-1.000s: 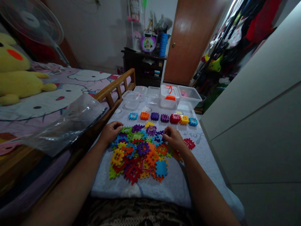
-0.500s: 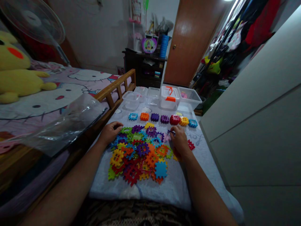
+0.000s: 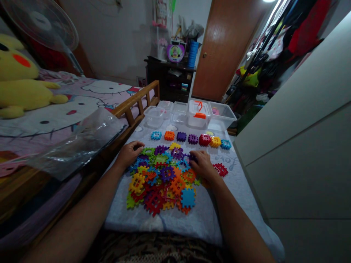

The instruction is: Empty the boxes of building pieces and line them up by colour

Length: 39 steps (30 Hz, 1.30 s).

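A heap of colourful plastic interlocking tiles (image 3: pixel 160 179), notched along their edges, lies on the cloth-covered table in front of me. My left hand (image 3: pixel 131 152) rests at the heap's far left edge, fingers loosely bent and apart, with nothing visible in it. At the far right of the heap, my right hand (image 3: pixel 202 162) has its fingers closed around a dark purple tile (image 3: pixel 193 157), partly hidden by them. A red tile (image 3: pixel 221 169) lies on the cloth to the right of that hand. Beyond the heap runs a row of assembled blocks, among them a red block (image 3: pixel 204 139).
Clear plastic boxes, one a lidded box with orange clips (image 3: pixel 199 113), stand at the table's far end. A wooden bed rail (image 3: pixel 137 104) borders the left side, with a plastic bag (image 3: pixel 82 146) over it. White cabinet doors (image 3: pixel 298 153) stand on the right.
My right hand has moved left and slightly nearer, toward the heap, with the purple tile. More of the red tile now shows. My left hand has stayed in place.
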### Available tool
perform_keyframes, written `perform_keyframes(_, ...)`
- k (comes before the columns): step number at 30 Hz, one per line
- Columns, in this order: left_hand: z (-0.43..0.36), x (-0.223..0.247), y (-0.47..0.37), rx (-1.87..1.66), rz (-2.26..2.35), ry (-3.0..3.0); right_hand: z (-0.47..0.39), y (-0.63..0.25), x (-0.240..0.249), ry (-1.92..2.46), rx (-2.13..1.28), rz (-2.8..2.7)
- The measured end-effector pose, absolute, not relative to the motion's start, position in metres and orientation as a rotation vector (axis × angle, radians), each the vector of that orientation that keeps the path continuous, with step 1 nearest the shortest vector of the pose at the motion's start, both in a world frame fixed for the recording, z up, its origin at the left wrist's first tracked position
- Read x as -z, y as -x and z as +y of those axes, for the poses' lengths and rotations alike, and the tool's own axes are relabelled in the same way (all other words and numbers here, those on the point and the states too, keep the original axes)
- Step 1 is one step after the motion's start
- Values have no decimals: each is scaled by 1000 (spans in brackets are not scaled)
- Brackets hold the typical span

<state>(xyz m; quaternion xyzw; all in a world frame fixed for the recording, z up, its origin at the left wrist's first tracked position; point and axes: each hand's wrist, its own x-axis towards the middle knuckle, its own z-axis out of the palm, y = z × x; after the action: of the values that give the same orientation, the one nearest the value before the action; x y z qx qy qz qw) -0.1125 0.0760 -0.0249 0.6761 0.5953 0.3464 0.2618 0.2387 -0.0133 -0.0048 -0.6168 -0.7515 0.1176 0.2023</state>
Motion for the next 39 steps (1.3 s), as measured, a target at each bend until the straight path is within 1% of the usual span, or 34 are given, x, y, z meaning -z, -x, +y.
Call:
perform_keyframes(5, 76, 24, 113, -926, 1611, -1824, -10, -236, 7, 1679, -395, -1954)
perform_keyframes(10, 77, 26, 114, -920, 1612, -1838, -10, -248, 2, 1523, -544, -1569)
perform_keyframes(13, 77, 28, 115, -922, 1608, -1843, -9, -262, 1, 1510, -559, -1307)
perform_keyframes(16, 78, 30, 115, -919, 1602, -1835, -8, -273, 2, 1524, -615, -1192)
perform_keyframes(19, 78, 29, 114, -924, 1598, -1822, -8, -274, 4, 1598, -625, -1265)
perform_keyframes(25, 76, 27, 113, -949, 1587, -1807, -11, -266, 4, 2040, -210, -1556)
perform_keyframes(29, 76, 26, 113, -951, 1597, -1804, -13, -265, 3, 2192, -73, -1645)
perform_keyframes(36, 76, 24, 112, -939, 1612, -1799, -16, -257, 6, 2137, -127, -1867)
perform_keyframes(39, 76, 23, 112, -930, 1617, -1802, -16, -256, 7, 2138, -138, -1876)
